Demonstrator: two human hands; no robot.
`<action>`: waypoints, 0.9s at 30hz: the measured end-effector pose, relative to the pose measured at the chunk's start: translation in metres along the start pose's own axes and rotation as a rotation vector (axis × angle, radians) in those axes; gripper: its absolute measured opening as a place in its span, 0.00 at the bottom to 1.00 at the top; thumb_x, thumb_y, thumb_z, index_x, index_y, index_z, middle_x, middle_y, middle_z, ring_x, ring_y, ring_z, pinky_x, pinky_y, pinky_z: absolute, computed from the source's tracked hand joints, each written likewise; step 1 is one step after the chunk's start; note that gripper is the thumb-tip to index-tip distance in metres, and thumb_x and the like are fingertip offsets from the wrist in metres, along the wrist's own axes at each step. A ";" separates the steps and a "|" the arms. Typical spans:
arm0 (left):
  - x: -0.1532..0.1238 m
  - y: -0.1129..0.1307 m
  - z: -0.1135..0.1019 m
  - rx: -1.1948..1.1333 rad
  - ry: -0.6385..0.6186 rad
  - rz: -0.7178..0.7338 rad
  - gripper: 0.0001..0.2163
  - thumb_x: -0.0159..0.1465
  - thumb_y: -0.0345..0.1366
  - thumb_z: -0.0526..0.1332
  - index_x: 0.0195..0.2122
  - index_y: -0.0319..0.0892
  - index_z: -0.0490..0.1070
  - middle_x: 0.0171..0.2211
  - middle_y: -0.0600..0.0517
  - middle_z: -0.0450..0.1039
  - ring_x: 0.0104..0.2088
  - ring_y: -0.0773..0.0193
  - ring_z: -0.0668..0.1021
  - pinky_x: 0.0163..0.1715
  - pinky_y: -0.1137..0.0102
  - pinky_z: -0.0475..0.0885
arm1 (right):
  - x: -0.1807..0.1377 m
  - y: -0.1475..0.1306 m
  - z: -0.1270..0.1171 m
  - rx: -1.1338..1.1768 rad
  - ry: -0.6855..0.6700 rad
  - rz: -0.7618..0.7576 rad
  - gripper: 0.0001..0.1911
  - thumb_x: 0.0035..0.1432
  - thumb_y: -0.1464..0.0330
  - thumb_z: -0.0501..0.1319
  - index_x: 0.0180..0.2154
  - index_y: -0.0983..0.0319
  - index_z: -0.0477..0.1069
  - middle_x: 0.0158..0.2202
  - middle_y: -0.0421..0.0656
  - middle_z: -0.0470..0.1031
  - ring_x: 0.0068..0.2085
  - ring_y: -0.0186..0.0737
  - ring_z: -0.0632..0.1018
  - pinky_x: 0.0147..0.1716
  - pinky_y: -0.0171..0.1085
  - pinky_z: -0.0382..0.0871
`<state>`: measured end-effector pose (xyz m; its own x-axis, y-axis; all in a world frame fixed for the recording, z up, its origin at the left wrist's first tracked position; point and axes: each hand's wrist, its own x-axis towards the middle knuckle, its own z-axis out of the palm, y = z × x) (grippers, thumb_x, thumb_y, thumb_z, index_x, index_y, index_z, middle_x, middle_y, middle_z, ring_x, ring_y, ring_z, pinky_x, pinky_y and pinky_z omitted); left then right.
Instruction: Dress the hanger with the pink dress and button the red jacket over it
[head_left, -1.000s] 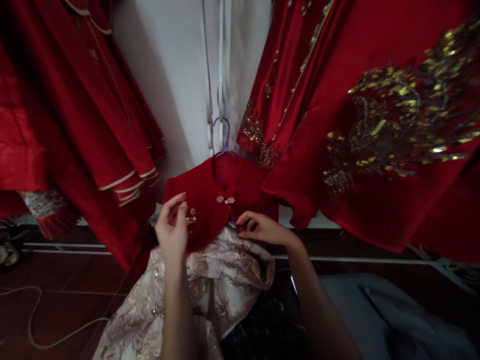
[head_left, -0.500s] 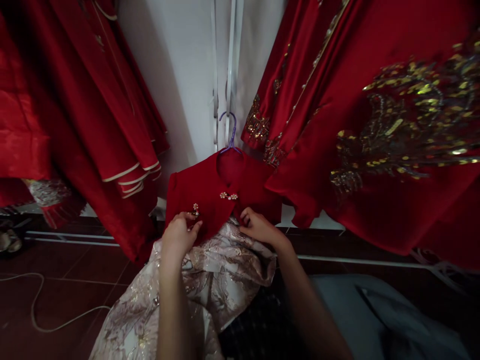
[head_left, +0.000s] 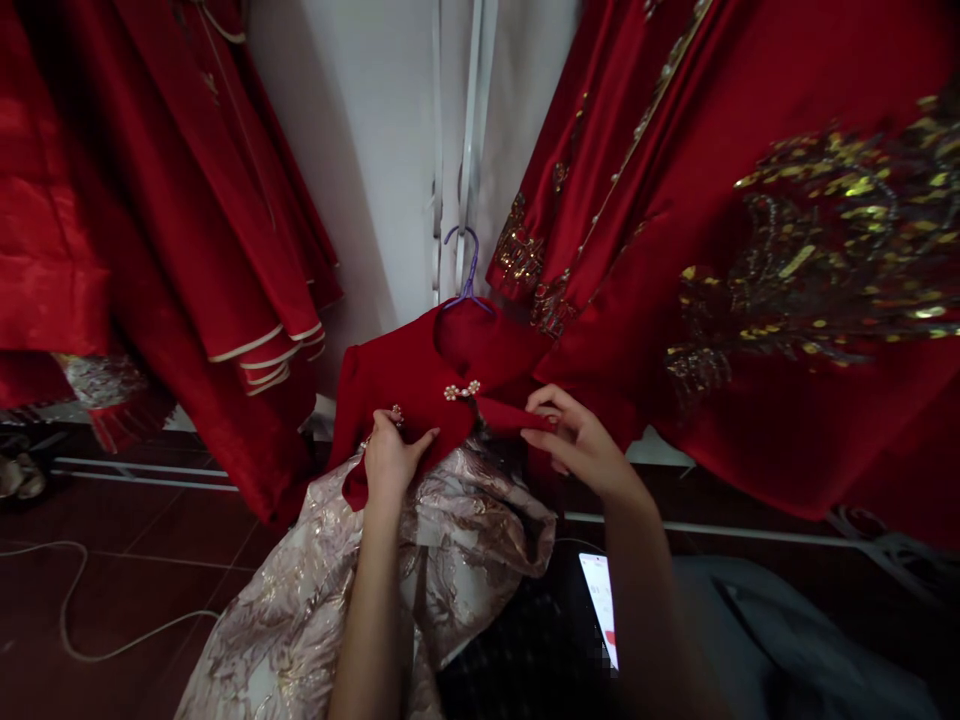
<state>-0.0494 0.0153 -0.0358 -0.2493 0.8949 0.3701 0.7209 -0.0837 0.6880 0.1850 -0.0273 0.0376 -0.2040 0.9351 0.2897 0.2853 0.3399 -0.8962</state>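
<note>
A small red velvet jacket (head_left: pixel 409 375) with pearl clasps (head_left: pixel 461 391) hangs on a purple hanger (head_left: pixel 466 272) over a pale gold brocade skirt (head_left: pixel 352 600). My left hand (head_left: pixel 394 460) is closed on the jacket's left front hem, thumb over the fabric near a gold brooch (head_left: pixel 394 413). My right hand (head_left: pixel 574 440) pinches the jacket's right front edge and holds it lifted and folded outward. Both forearms reach up from the bottom of the view.
Long red satin gowns hang at left (head_left: pixel 187 230) and right (head_left: pixel 750 250), the right one with gold sequin embroidery. A white wall and a metal rail (head_left: pixel 457 140) stand behind. A lit phone (head_left: pixel 600 605) lies low on dark cloth. A white cord (head_left: pixel 90 620) trails on the dark red floor.
My right hand rose and moved right, pulling the jacket's right front open. My left hand closed on the left hem and shifted slightly right. The phone screen came into view.
</note>
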 end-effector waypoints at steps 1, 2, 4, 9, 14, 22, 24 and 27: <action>0.000 0.001 0.000 -0.018 0.006 0.007 0.26 0.48 0.53 0.63 0.40 0.42 0.58 0.38 0.43 0.73 0.37 0.53 0.78 0.34 0.65 0.69 | -0.004 -0.010 0.006 0.046 -0.008 -0.033 0.13 0.51 0.64 0.61 0.36 0.57 0.58 0.27 0.36 0.65 0.21 0.28 0.64 0.19 0.31 0.58; 0.001 0.001 0.000 -0.037 0.002 0.009 0.25 0.49 0.52 0.64 0.40 0.42 0.59 0.38 0.44 0.73 0.36 0.53 0.78 0.34 0.65 0.69 | -0.007 -0.019 0.013 0.086 -0.021 -0.066 0.14 0.51 0.64 0.62 0.36 0.57 0.58 0.27 0.36 0.65 0.22 0.28 0.65 0.20 0.30 0.59; 0.003 0.001 -0.004 -0.088 -0.033 -0.008 0.22 0.49 0.50 0.65 0.38 0.43 0.60 0.35 0.46 0.74 0.34 0.56 0.78 0.33 0.66 0.70 | -0.011 -0.029 0.030 0.149 -0.046 -0.117 0.14 0.51 0.64 0.62 0.37 0.56 0.58 0.28 0.36 0.63 0.24 0.29 0.66 0.22 0.30 0.60; 0.008 -0.003 -0.013 -0.254 -0.061 -0.048 0.13 0.50 0.39 0.64 0.34 0.42 0.65 0.29 0.52 0.74 0.30 0.63 0.78 0.32 0.71 0.71 | 0.007 -0.015 0.079 0.179 -0.096 -0.165 0.15 0.53 0.65 0.61 0.43 0.56 0.61 0.30 0.38 0.64 0.28 0.31 0.68 0.23 0.29 0.62; 0.014 -0.012 -0.004 -0.460 -0.017 -0.044 0.10 0.51 0.30 0.60 0.37 0.39 0.69 0.31 0.49 0.76 0.32 0.65 0.79 0.35 0.71 0.73 | 0.047 0.028 0.114 0.094 -0.055 -0.158 0.14 0.53 0.67 0.59 0.43 0.59 0.64 0.30 0.39 0.68 0.31 0.32 0.71 0.25 0.29 0.66; 0.013 -0.017 -0.003 -0.484 -0.029 -0.077 0.13 0.52 0.32 0.61 0.40 0.38 0.74 0.35 0.46 0.78 0.35 0.61 0.80 0.39 0.67 0.75 | 0.067 0.063 0.131 0.092 -0.084 -0.135 0.13 0.57 0.66 0.55 0.46 0.57 0.64 0.38 0.42 0.72 0.38 0.34 0.75 0.36 0.35 0.73; 0.012 -0.014 -0.005 -0.491 -0.035 -0.074 0.13 0.52 0.34 0.63 0.39 0.38 0.75 0.35 0.45 0.78 0.35 0.60 0.80 0.39 0.66 0.75 | 0.068 0.068 0.135 0.088 -0.017 -0.107 0.11 0.59 0.64 0.53 0.44 0.57 0.65 0.36 0.42 0.73 0.35 0.35 0.75 0.32 0.34 0.73; 0.011 -0.011 -0.008 -0.410 -0.024 -0.042 0.12 0.53 0.37 0.63 0.38 0.39 0.76 0.35 0.46 0.78 0.36 0.59 0.80 0.40 0.65 0.75 | 0.068 0.071 0.138 0.062 0.023 -0.104 0.11 0.58 0.63 0.54 0.43 0.57 0.67 0.33 0.41 0.73 0.32 0.35 0.75 0.28 0.34 0.73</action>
<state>-0.0654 0.0228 -0.0343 -0.2540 0.9110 0.3249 0.3921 -0.2101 0.8956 0.0618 0.0467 -0.0527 -0.2075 0.8974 0.3893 0.2050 0.4291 -0.8797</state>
